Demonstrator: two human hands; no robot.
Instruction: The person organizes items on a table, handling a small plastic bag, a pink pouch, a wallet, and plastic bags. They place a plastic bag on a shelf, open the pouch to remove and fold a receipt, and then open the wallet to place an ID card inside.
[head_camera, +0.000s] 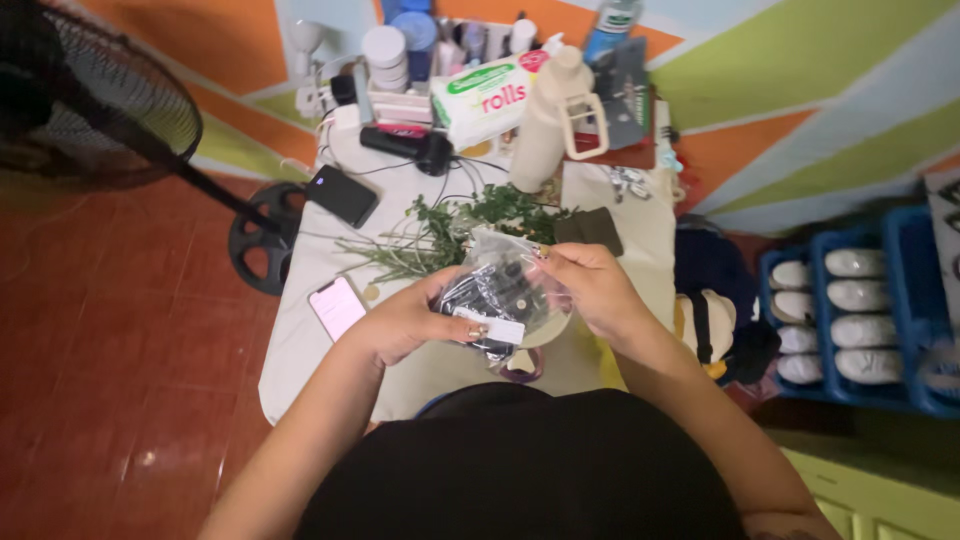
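Clear plastic was the whole story from the head camera, which was the only view we had. We held a small see-through bag (505, 290) with both hands over the near edge of the cloth-covered table (640, 250), just in front of our body. Something dark sat inside it, with a white label on the front; we couldn't tell what the dark item was.

Our left hand (405, 322) cupped the bag from below, fingers wrapped and closed on its lower left side. Our right hand (590, 285) was pinched shut on the upper right edge of the plastic, thumb and fingertips together on the film.

For handling it well, our take was that the lower hand should carry the weight and the upper pinch only steer the mouth of the bag. Thin film like that probably slips or tears if tugged hard, so a gentle pull looked smarter than a yank.

Just behind the bag lay a bunch of green sprigs (450, 225), and a phone (336, 306) sat beside our left wrist, close enough to knock. A tall beige bottle (545, 120) and a pack of wipes (485, 95) stood further back. A fan (90, 100) stood off to the left, over the red floor.
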